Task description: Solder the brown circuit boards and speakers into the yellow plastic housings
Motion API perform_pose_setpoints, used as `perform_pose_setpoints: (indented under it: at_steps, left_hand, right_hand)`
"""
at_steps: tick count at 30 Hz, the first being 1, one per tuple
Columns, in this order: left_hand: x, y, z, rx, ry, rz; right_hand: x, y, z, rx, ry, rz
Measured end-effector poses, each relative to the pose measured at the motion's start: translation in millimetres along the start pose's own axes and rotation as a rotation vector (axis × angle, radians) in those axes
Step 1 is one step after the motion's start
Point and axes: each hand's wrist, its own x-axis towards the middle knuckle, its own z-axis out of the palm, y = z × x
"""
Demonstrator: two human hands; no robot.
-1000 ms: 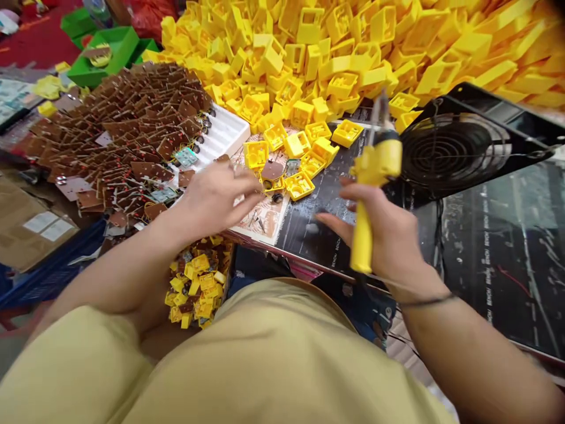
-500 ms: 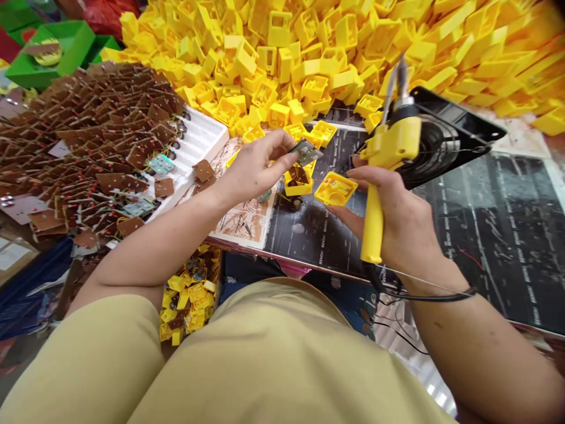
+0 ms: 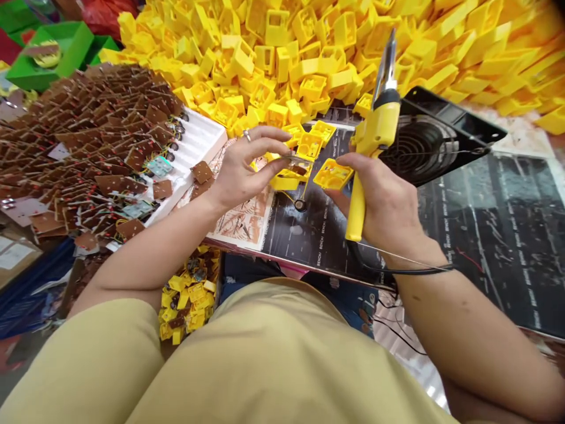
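My left hand [image 3: 247,168] pinches the edge of a small circuit board [image 3: 300,159], seen nearly edge-on over an open yellow case [image 3: 285,183] on the black bench mat. A small round part on wires [image 3: 300,205] lies in front of that case. My right hand [image 3: 386,203] is wrapped round a yellow soldering gun [image 3: 377,126], its metal tip pointing up and away. Between the thumb and a finger of the same hand is a yellow case half [image 3: 332,175], its hollow side up. More open yellow cases [image 3: 309,145] sit just behind the board.
A large heap of yellow cases [image 3: 273,59] fills the back. Brown circuit boards [image 3: 88,135] are piled at the left beside a white foam tray [image 3: 205,138]. A black fan [image 3: 424,141] stands behind my right hand. A green tray [image 3: 75,53] is at the far left.
The circuit board in my left hand has gone down to the case and tilted nearly edge-on. My right hand, with the soldering gun and case half, has moved left and slightly away from me.
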Motion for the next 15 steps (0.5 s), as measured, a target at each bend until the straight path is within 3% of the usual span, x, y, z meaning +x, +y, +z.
perform_pose_setpoints:
  at_steps: [4,7,9,11,13,15]
  left_hand:
    - [-12,6,-8.5,0.135,-0.034,-0.213]
    - [-8,1,-22.2,0.18,-0.017,-0.342]
    - [-2,-9,-38.6,0.15,0.066,-0.373]
    - [4,-18,-54.9,0.18,0.076,-0.384]
    - [7,-21,-61.6,0.305,0.008,-0.371]
    - [5,-13,-52.9,0.387,-0.12,-0.316]
  right_hand:
    - [0,3,-7,-0.056,0.105,0.02]
    - [2,4,-11,-0.106,0.082,-0.031]
    - [4,4,-13,-0.09,0.098,-0.066]
    - [5,4,-15,-0.066,0.13,-0.072]
    - [4,4,-20,-0.066,0.107,-0.082]
    - [2,1,-27,-0.068,0.076,-0.096]
